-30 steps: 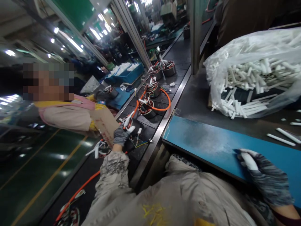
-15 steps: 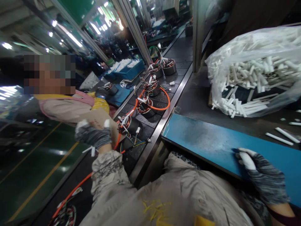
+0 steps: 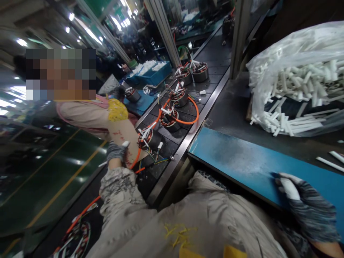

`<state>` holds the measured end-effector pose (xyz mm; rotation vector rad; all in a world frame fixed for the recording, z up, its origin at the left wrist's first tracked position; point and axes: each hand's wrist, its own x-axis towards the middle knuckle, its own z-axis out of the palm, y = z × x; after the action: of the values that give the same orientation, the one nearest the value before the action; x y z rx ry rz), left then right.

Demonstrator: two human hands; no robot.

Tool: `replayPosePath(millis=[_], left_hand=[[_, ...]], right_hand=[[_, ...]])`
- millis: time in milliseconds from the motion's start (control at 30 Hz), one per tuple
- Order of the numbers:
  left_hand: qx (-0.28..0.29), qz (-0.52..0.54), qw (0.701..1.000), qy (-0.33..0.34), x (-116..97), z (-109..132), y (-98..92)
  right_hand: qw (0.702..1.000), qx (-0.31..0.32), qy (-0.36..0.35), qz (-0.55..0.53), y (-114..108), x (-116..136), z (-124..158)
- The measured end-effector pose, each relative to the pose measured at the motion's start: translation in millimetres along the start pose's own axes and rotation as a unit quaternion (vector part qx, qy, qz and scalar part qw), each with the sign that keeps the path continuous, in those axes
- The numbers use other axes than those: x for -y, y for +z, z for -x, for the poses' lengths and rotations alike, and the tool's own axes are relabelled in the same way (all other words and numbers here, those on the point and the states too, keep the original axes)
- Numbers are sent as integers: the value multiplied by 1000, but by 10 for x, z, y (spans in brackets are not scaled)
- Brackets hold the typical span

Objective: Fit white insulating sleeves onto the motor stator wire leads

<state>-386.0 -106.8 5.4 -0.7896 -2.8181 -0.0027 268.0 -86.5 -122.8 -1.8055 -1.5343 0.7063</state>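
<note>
My left hand [image 3: 116,152], in a grey knit glove with white fingertips, grips the edge of a piece of cardboard [image 3: 125,134] with red writing. Its thumb lies on the face of the card; the other fingers are mostly hidden. Just right of the card, a motor stator [image 3: 147,138] with copper windings, white sleeves and loose wires sits on the dark conveyor [image 3: 168,141]. My right hand [image 3: 306,204], gloved alike, rests at the near edge of a blue board [image 3: 242,154], fingers loosely bent and thumb apart, with nothing visible in it.
Several more stators [image 3: 170,120] line the conveyor, with an orange cable [image 3: 197,114] looping between them. A clear bag of white tubes [image 3: 298,82] lies at right. A co-worker [image 3: 83,114] stands across the conveyor, near blue bins [image 3: 156,75]. A metal rail [image 3: 185,143] edges the belt.
My left hand has closed in on the card, its thumb now lying against it. The view has shifted slightly, while my right hand stays on the blue board.
</note>
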Motion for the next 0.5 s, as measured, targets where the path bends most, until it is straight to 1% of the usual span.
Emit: replayPosePath(millis=[67,100,133,167,200,233,267,300,333,367,400,433,500], left_hand=[[-1,-7,999,-47,-43,94,-89],[-19,-11,998,-65,-80,159,-134],[-55,-11,996,-69,-127,234,-177],[-103,-5,993,-55,-185,313,-217],[-146,5,989,-20,-253,394,-253],[-173,14,984,29,-329,471,-282],[-172,18,981,85,-412,540,-300],[-141,14,980,137,-500,598,-306],[-88,4,981,175,-587,645,-296],[-37,-7,980,197,-671,677,-270],[2,-13,979,201,-744,694,-228],[25,-9,980,195,-804,695,-174],[33,29,985,168,-870,649,-46]], right_hand=[[998,7,46,-30,-21,43,-2],[997,10,61,-37,-28,64,-2],[997,12,69,-38,-32,81,-2],[996,13,74,-37,-31,92,0],[996,13,79,-37,-27,96,1],[996,12,82,-38,-19,94,4],[996,12,84,-41,-10,87,6],[995,12,88,-45,-2,77,8],[995,14,91,-49,5,67,10],[994,15,92,-52,9,56,10],[994,16,93,-54,10,48,10],[995,18,90,-50,7,42,9],[998,18,60,-23,-8,45,7]])
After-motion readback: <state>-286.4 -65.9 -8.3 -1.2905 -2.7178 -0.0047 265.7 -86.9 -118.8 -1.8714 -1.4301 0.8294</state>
